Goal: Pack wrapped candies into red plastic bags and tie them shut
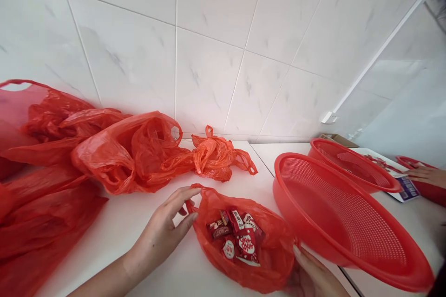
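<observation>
A red plastic bag [268, 262] lies with its mouth spread wide on the white table. Inside it sit several small wrapped candies [245, 241] in red, white and brown wrappers. My left hand [174, 218] pinches the bag's rim at its upper left, thumb and fingers closed on the film. At the bag's right side, my right hand [315, 271] holds the opposite edge; its fingers are partly hidden behind the film. Just right of the bag stands a large red plastic basket [320, 213] with perforated walls, its inside bare.
Crumpled red plastic bags [128, 153] pile up on the left, with a smaller crumpled bag [216, 153] by the tiled wall [209, 74]. A second red basket [351, 162] stands at the back right. Beyond it, another person's hand [428, 176] reaches in near a printed packet [407, 188].
</observation>
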### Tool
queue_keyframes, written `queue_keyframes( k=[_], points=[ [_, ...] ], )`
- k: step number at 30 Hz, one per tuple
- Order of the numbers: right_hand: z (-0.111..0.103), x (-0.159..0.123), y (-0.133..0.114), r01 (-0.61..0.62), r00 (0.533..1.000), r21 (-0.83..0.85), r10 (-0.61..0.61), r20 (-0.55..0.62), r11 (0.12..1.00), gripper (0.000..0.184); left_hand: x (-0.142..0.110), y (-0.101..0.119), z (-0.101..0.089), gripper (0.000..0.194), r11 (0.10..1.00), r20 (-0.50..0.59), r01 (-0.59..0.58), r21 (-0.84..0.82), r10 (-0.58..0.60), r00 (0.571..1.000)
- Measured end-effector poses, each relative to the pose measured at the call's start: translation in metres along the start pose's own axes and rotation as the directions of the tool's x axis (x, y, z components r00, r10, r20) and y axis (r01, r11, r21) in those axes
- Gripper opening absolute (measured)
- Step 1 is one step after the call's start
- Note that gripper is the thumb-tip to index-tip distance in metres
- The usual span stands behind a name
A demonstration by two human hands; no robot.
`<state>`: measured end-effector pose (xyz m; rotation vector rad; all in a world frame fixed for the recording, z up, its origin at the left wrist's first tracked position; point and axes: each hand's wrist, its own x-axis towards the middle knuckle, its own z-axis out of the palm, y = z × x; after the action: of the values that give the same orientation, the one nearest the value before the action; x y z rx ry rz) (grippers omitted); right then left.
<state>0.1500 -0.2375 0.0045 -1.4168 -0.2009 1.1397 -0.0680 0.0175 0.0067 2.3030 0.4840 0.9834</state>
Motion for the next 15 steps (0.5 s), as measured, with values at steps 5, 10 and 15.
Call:
queue_keyframes(
  k=[5,10,15],
  points=[
    [0.038,0.012,-0.040,0.246,0.955,0.026,-0.247,0.163,0.969,0.040,0.022,0.023,-0.025,0.036,1.000,-0.093,0.025,0.004,-0.024,0.995],
    [0.054,0.012,-0.085,0.482,0.864,-0.039,-0.467,0.186,0.875,0.042,0.039,0.053,-0.059,0.032,0.992,-0.283,0.112,-0.066,-0.126,0.951],
    [0.063,0.010,-0.117,0.550,0.798,0.076,-0.550,0.249,0.832,0.019,0.053,0.080,-0.079,0.035,0.972,-0.485,0.143,-0.185,-0.217,0.847]
  ],
)
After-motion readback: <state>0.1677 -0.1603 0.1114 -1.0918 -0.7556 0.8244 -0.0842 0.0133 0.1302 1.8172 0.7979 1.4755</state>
